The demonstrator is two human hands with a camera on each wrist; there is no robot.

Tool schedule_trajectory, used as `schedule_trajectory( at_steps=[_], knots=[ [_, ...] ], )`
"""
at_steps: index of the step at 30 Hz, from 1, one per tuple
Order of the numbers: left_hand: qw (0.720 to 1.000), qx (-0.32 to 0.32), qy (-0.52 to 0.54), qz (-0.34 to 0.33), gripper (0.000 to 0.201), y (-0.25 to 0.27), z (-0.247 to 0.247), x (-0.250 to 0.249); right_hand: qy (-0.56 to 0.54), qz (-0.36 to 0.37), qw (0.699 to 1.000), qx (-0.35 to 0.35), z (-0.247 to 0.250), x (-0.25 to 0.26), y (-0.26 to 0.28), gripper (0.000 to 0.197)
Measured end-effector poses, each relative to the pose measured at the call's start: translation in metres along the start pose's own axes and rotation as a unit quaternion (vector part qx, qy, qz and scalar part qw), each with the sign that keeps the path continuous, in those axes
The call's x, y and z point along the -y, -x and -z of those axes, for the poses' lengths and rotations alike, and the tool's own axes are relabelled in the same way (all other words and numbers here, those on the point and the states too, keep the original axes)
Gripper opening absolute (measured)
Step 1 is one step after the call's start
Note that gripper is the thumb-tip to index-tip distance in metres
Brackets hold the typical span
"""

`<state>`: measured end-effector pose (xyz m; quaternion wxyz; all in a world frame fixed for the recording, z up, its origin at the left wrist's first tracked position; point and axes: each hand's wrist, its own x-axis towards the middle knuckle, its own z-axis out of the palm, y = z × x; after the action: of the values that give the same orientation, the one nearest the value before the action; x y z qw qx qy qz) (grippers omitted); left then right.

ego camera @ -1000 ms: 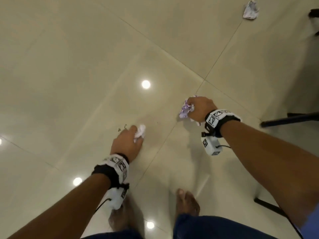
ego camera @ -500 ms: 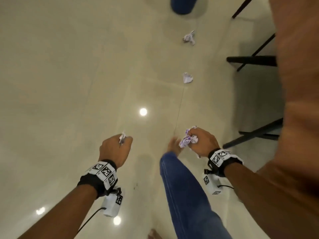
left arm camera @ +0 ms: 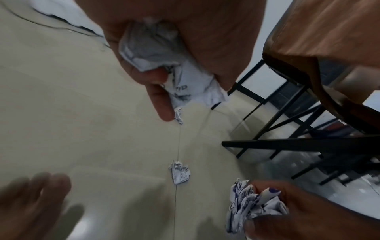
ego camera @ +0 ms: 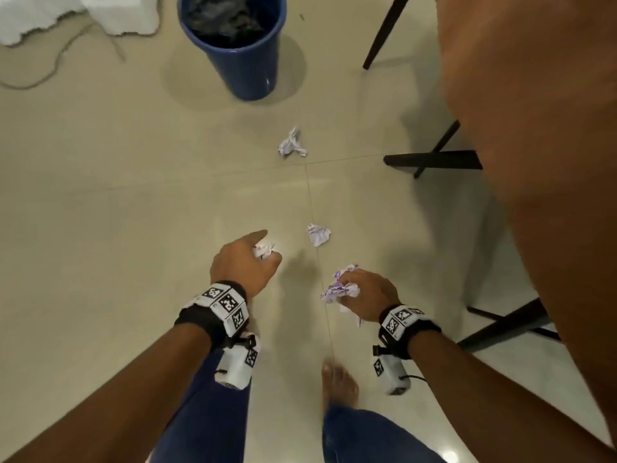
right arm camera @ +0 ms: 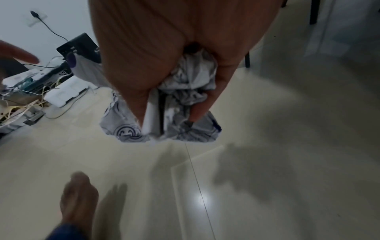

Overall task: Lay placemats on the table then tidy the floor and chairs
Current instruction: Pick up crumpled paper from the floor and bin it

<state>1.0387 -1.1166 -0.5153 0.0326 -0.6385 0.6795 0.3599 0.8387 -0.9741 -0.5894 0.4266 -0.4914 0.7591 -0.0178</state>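
Seemingly shapeless, crumpled paper [ego camera: 340,289] in right hand [ego camera: 367,297] points nowhere definite.

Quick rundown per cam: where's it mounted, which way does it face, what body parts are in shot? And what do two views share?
Head: on the head, looking down at the floor; shows left hand, right hand, forearms, legs, a bare foot; blue bin ahead.
Left wrist: under the left palm, facing along its fingers gripping a small paper wad.
Right wrist: under the right palm, facing floorward past the printed paper wad; a foot below.
Shared: head and left wrist both show the loose paper ball.
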Motion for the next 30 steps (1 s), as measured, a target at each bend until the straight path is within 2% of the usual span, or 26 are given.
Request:
schedule_trajectory(
  at_steps=[4,6,10,13,15,17,20,22,24,27,29,30],
  knots=[
    [0.992,0.055,-0.088,-0.066,0.071,-0.118,-0.031,-0.003,0.028,0.007,0.999,0.042,-0.008,-0.009,-0.083,0.024],
    [0.988,0.05,-0.123,-0.08,0.083,-0.183,-0.052,-0.003,0.04,0.027,0.998,0.047,-0.023,-0.016,-0.133,0.03],
    [0.979,0.063,-0.163,-0.108,0.098,-0.29,-0.09,-0.009,0.036,0.019,0.999,-0.031,-0.054,-0.015,-0.21,0.029],
    [0.962,0.079,-0.211,-0.154,0.102,-0.357,-0.109,-0.022,0.066,-0.015,0.993,-0.099,-0.068,-0.005,-0.231,0.031],
    [0.956,0.089,-0.231,-0.158,0.1,-0.397,-0.116,-0.032,0.12,-0.014,0.984,-0.129,-0.082,-0.002,-0.238,0.039],
    [0.952,0.112,-0.247,-0.145,0.089,-0.427,-0.12,-0.043,0.126,-0.007,0.983,-0.132,-0.09,-0.002,-0.242,0.045],
    [0.945,0.098,-0.269,-0.16,0.054,-0.454,-0.122,-0.052,0.101,-0.03,0.986,-0.132,-0.09,-0.004,-0.249,0.046],
    [0.935,0.088,-0.288,-0.185,0.041,-0.454,-0.12,-0.049,0.066,-0.03,0.989,-0.127,-0.082,0.0,-0.253,0.043],
    [0.934,0.095,-0.28,-0.203,0.04,-0.444,-0.114,-0.039,-0.002,-0.039,0.994,-0.107,-0.07,0.003,-0.258,0.033],
    [0.948,0.111,-0.231,-0.189,0.051,-0.412,-0.079,-0.025,-0.069,-0.096,0.992,-0.047,-0.048,0.017,-0.26,0.022],
    [0.957,0.11,-0.195,-0.186,0.047,-0.387,-0.043,-0.019,-0.114,-0.126,0.983,-0.065,-0.025,0.034,-0.253,0.01],
    [0.963,0.106,-0.173,-0.179,0.045,-0.376,-0.015,-0.019,-0.133,-0.14,0.978,-0.08,-0.008,0.049,-0.248,0.012]
  ],
)
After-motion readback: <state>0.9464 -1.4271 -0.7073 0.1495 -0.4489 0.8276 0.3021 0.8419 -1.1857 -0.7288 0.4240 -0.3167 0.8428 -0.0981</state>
